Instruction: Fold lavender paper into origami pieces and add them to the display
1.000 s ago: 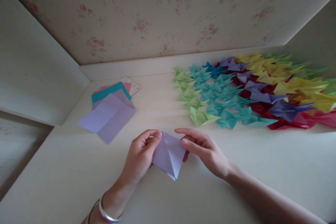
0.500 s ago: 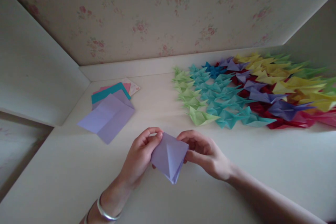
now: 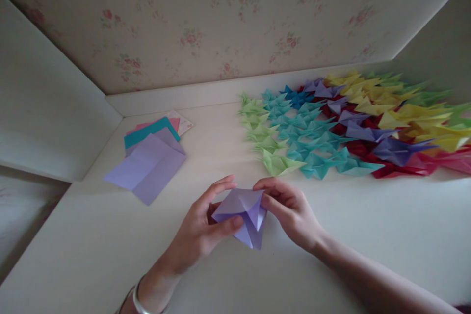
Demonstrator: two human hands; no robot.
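A folded sheet of purple origami paper [image 3: 243, 201] is between my hands above the white tabletop. Its upper layer is lifted, so the folds stand apart and the lower points hang toward me. My left hand [image 3: 208, 223] grips its left side, with the thumb laid across the front layer and the fingers behind. On the right corner, my right hand [image 3: 289, 208] pinches the paper between thumb and index finger; its other fingers are curled in.
To the left lie creased purple sheets [image 3: 147, 167], a teal sheet [image 3: 150, 135] and pink paper [image 3: 175, 124]. Rows of folded paper pieces, green [image 3: 279, 162], teal [image 3: 318, 164], purple [image 3: 401, 149], red and yellow [image 3: 434, 132], cover the back right. Floral wallpaper [image 3: 221, 19] rises behind.
The paper's front layer has been opened upward from a flat diamond. My left thumb has moved from the upper corner down onto the front layer. The view has shifted slightly.
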